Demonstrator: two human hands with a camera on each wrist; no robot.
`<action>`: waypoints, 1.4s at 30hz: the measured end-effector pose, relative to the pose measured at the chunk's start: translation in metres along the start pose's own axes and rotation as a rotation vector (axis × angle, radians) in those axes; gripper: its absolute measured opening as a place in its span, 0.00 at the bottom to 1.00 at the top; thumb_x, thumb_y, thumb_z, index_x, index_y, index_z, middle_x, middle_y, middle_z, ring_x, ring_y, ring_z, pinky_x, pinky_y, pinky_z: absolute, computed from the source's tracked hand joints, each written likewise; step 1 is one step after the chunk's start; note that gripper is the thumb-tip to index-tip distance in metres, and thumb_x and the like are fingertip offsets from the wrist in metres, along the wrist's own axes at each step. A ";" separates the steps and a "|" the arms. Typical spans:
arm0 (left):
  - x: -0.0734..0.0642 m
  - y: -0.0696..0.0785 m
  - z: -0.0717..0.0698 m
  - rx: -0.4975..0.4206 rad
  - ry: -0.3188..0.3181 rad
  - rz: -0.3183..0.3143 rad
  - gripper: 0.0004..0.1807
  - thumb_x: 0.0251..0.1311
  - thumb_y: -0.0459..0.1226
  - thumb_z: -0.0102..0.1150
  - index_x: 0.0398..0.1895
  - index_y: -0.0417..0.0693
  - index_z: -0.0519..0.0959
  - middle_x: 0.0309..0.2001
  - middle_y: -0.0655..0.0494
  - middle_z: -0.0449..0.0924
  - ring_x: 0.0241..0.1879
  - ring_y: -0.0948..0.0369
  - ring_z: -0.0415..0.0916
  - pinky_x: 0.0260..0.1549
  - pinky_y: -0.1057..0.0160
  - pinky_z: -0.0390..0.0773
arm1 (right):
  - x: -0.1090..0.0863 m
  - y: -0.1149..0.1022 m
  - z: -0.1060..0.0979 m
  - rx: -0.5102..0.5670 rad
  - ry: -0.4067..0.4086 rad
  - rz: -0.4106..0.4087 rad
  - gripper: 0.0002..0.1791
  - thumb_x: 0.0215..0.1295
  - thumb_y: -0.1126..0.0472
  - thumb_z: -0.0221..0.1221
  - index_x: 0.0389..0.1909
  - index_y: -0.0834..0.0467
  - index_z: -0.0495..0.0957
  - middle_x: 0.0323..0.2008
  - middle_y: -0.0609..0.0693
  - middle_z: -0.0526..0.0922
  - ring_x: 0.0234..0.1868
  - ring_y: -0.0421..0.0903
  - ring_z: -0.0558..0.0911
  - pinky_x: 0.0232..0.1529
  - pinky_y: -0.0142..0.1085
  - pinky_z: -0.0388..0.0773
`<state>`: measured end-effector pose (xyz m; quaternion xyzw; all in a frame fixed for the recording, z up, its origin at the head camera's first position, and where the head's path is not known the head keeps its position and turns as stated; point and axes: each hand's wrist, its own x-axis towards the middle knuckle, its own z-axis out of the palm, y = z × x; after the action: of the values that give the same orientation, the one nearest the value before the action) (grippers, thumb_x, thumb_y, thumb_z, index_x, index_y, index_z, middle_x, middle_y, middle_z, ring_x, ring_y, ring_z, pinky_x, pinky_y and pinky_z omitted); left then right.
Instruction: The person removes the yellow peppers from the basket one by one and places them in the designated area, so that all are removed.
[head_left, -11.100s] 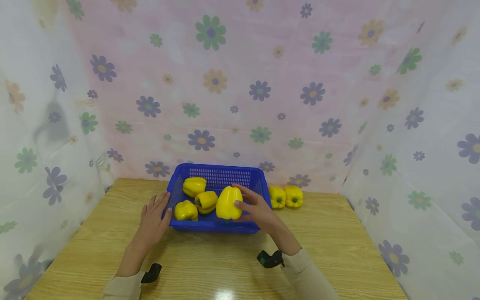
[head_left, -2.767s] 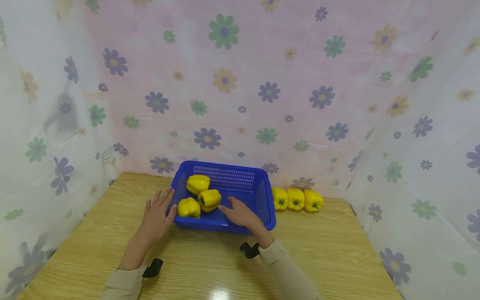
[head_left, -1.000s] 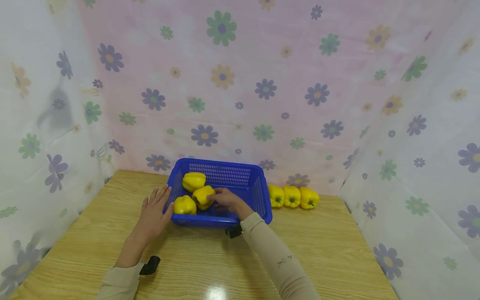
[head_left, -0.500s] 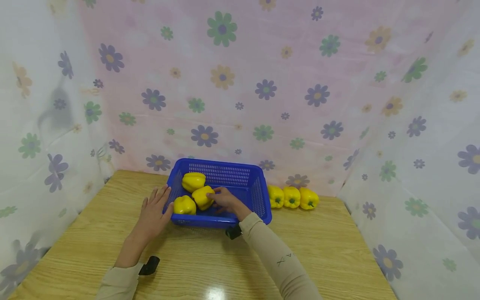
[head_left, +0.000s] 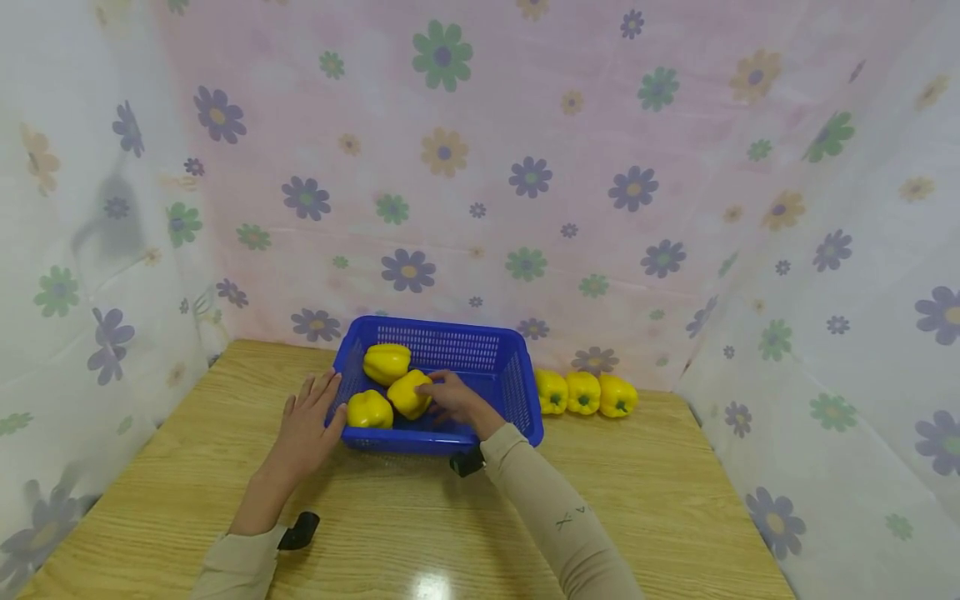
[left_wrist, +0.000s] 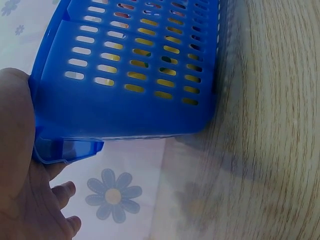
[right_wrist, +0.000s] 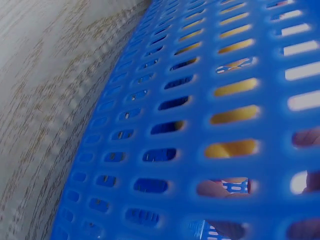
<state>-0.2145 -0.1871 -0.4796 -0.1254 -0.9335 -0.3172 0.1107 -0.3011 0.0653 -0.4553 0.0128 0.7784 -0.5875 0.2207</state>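
Note:
A blue plastic basket [head_left: 450, 442] on the table holds three yellow bell peppers. My right hand [head_left: 461, 402] reaches into it and grips the middle bell pepper [head_left: 408, 395] from its right side, thumb on top; the other fingers are partly hidden. Another bell pepper [head_left: 387, 364] lies behind it, and a third bell pepper [head_left: 369, 410] sits in the front left corner. My left hand [head_left: 303, 423] rests on the basket's left rim with fingers extended. In the right wrist view, yellow shows through slots in the basket wall [right_wrist: 195, 112]. The left wrist view shows the hand at the rim [left_wrist: 37, 95].
To the right of the basket, a row of three yellow bell peppers [head_left: 583, 393] stands against its side, stems facing front. The wooden table [head_left: 375, 525] ends at a flower-patterned cloth backdrop [head_left: 480, 250], with cloth at both sides too.
Eleven seconds ago my right hand held another bell pepper over the basket; the outside row has since grown from two to three. Just now the middle pepper has turned slightly in my right hand.

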 end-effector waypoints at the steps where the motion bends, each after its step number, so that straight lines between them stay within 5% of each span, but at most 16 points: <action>1: 0.000 0.000 0.000 -0.001 0.002 0.000 0.33 0.79 0.42 0.42 0.79 0.35 0.54 0.80 0.35 0.49 0.78 0.32 0.37 0.69 0.24 0.38 | 0.000 0.000 0.000 -0.004 0.002 -0.006 0.33 0.69 0.58 0.62 0.70 0.63 0.63 0.59 0.67 0.73 0.54 0.66 0.79 0.52 0.61 0.81; 13: 0.001 0.001 0.002 -0.003 0.012 0.001 0.33 0.78 0.42 0.42 0.79 0.34 0.55 0.80 0.36 0.50 0.78 0.32 0.38 0.69 0.24 0.38 | 0.000 0.002 -0.002 -0.052 -0.028 -0.030 0.28 0.73 0.58 0.56 0.71 0.61 0.66 0.53 0.65 0.78 0.47 0.60 0.84 0.49 0.56 0.84; 26: 0.002 0.000 0.003 -0.016 0.009 -0.003 0.32 0.78 0.42 0.43 0.79 0.35 0.55 0.80 0.37 0.49 0.78 0.33 0.38 0.69 0.24 0.37 | 0.002 0.002 -0.001 -0.087 -0.123 -0.064 0.35 0.74 0.59 0.59 0.78 0.55 0.60 0.70 0.66 0.67 0.62 0.64 0.77 0.54 0.58 0.81; 37: 0.001 0.001 0.001 -0.006 0.015 -0.003 0.32 0.78 0.42 0.42 0.79 0.35 0.55 0.80 0.36 0.50 0.78 0.32 0.39 0.69 0.24 0.39 | 0.005 0.003 0.000 -0.070 -0.125 -0.098 0.38 0.70 0.63 0.63 0.78 0.56 0.60 0.69 0.67 0.67 0.63 0.64 0.77 0.53 0.57 0.82; 42: 0.000 0.000 0.001 -0.006 0.011 -0.005 0.32 0.78 0.42 0.42 0.79 0.35 0.54 0.80 0.36 0.49 0.78 0.32 0.38 0.69 0.24 0.39 | 0.004 0.002 -0.001 -0.085 -0.104 -0.111 0.36 0.64 0.65 0.67 0.73 0.54 0.69 0.69 0.64 0.67 0.62 0.62 0.77 0.56 0.57 0.81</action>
<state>-0.2150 -0.1867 -0.4804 -0.1217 -0.9321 -0.3212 0.1148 -0.3043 0.0656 -0.4589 -0.0701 0.7896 -0.5653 0.2282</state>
